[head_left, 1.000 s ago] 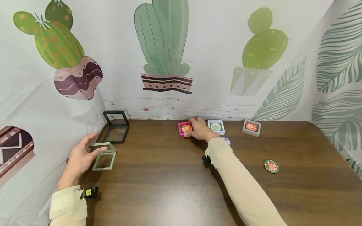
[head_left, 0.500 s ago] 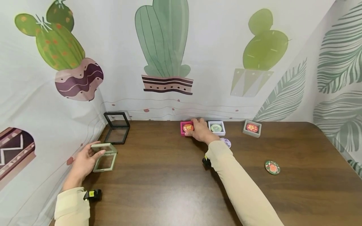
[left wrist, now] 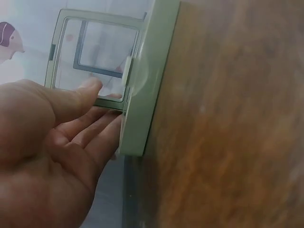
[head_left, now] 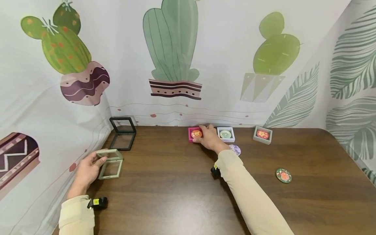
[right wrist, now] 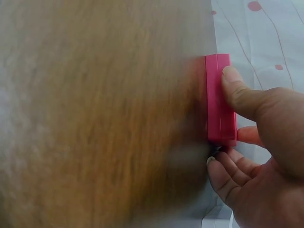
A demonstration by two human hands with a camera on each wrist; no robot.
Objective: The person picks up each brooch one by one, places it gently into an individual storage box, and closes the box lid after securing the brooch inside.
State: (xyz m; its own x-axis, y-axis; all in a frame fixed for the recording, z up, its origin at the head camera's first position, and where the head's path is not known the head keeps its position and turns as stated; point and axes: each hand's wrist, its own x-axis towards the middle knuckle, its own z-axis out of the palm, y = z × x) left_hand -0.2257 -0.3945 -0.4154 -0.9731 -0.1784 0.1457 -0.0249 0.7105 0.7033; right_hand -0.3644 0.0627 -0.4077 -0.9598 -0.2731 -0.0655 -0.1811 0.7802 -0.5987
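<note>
On the left, my left hand (head_left: 88, 169) pinches the raised lid of a pale green display box (head_left: 110, 169) between thumb and fingers. In the left wrist view the thumb lies before the clear lid (left wrist: 95, 52), with the fingers behind and below it. Farther right, my right hand (head_left: 209, 137) grips a pink box (head_left: 191, 139) that stands by the table's back edge. A round red and yellow disc (head_left: 196, 133) lies in that box. The right wrist view shows the thumb on the near side of the pink box (right wrist: 219, 109); some fingers sit at its end.
Behind the green box, a black display box (head_left: 122, 140) stands with its lid up. Right of my right hand are a white box (head_left: 230, 139) with a green disc, a loose purple disc (head_left: 235, 149), a grey box (head_left: 261, 139) with a red disc, and a loose dark green disc (head_left: 283, 175).
My left hand has moved in and closed on the green lid from its looser pose. The pink box has shifted slightly right with my right hand on it. The head view has drifted a little.
</note>
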